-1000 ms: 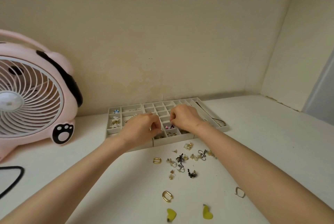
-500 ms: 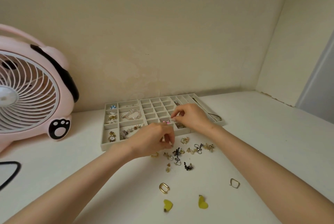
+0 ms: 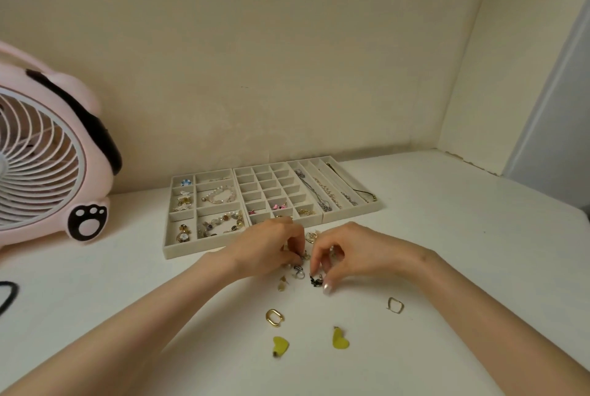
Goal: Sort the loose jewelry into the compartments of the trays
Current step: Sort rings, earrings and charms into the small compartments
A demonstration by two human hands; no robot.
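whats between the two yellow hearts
Nothing. In the head view, the table is bare between the left heart and the right heart.

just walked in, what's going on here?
A person is sorting jewelry into the trays at the back of the white table. Both hands are in the loose pile in front of them: the left hand curls its fingers over small pieces, the right hand has thumb and forefinger either side of a small black piece. Whether either grips anything is unclear. A gold oval ring, two yellow hearts and a thin square hoop lie unsorted nearer the person.
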